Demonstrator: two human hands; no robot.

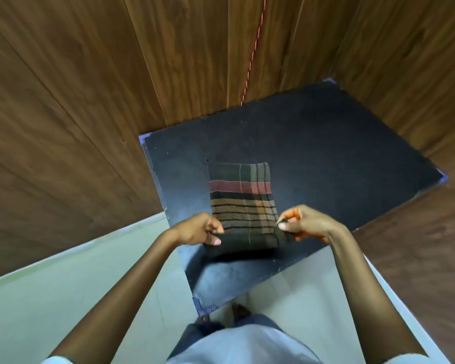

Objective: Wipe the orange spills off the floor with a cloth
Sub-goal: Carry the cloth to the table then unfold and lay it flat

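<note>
Wood panels (63, 101) ring a black floor mat (326, 153). Both the left hand (197, 229) and right hand (304, 223) pinch a plaid cloth (243, 203) corner in their fingers (216, 228). The rest lies beyond them, so press flat and drag evenly.

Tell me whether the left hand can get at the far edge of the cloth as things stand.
Probably yes. The cloth lies spread on the black mat with nothing on top, and the left hand pinches its near corner; it would have to let go and stretch forward.

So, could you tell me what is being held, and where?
The striped cloth: the left hand pinches its near left corner, the right hand its near right corner.
</note>
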